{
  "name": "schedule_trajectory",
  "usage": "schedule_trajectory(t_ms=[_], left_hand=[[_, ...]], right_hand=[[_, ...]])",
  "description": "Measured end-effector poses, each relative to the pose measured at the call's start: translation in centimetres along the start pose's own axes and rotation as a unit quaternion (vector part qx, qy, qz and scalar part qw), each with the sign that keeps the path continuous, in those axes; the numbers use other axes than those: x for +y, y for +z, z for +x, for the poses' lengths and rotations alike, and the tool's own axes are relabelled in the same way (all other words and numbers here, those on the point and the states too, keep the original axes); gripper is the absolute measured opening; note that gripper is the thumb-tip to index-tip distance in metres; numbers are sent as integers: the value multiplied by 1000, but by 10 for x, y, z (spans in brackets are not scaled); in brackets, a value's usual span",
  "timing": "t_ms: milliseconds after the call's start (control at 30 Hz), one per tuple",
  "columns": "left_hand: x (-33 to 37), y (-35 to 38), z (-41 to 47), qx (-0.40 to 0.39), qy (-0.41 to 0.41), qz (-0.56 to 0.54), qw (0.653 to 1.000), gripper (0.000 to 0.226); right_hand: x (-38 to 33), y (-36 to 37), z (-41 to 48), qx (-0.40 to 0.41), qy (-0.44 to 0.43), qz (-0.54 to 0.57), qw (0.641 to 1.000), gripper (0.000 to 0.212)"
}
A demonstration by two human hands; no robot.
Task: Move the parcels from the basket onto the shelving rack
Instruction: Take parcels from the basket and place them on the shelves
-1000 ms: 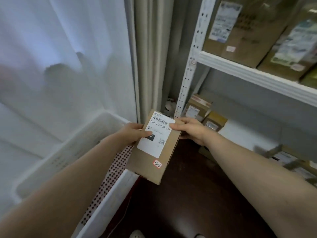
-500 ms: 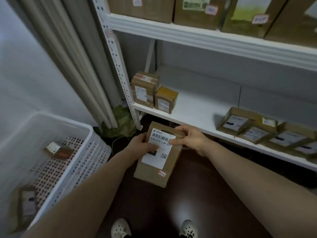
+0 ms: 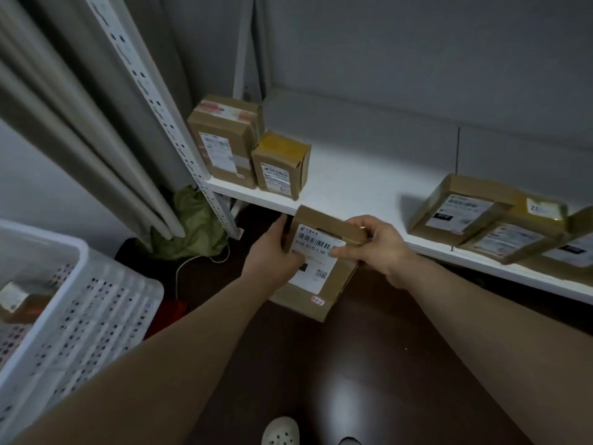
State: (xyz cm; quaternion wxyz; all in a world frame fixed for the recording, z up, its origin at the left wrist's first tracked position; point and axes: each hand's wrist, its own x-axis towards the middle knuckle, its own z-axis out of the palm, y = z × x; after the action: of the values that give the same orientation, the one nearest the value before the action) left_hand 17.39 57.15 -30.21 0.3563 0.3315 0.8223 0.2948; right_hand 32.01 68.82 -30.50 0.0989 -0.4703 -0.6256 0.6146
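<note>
I read the parcel (image 3: 305,305) as matt brown cardboard with a smooth white paper label (image 3: 313,281). The basket (image 3: 96,316) looks like white perforated plastic; the shelf (image 3: 359,187) is smooth white, its upright (image 3: 175,136) punched metal. The floor (image 3: 369,364) is dark and glossy, the curtain (image 3: 64,101) matt cloth.

The bare left forearm (image 3: 160,364) and bare right forearm (image 3: 481,332) reach forward from the lower corners of the view and converge near its centre, with the wrists roughly level. The left hand (image 3: 272,256) grips the left edge of a flat brown cardboard parcel with a white printed label (image 3: 298,300), fingers wrapped behind it and thumb lying across the label. The right hand (image 3: 378,244) grips the parcel's upper right corner, fingers hooked over the top edge and thumb pressed on the label.
</note>
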Motion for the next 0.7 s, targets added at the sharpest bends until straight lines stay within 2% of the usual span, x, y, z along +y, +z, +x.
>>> schedule_trajectory(t_ms=[100, 200, 333, 467, 700], left_hand=[[6, 2, 32, 6, 45, 74, 996, 94], [18, -1, 64, 39, 109, 140, 983, 95], [32, -9, 102, 72, 199, 261, 942, 82], [41, -16, 137, 74, 248, 318, 912, 69], [43, -18, 170, 64, 302, 395, 865, 47]], right_hand=[[-3, -5, 27, 25, -21, -18, 999, 47], [-11, -9, 54, 33, -30, -18, 999, 46], [-22, -14, 91, 62, -61, -58, 995, 52], [-29, -20, 125, 96, -96, -141, 981, 71], [-31, -14, 167, 98, -101, -173, 975, 66]])
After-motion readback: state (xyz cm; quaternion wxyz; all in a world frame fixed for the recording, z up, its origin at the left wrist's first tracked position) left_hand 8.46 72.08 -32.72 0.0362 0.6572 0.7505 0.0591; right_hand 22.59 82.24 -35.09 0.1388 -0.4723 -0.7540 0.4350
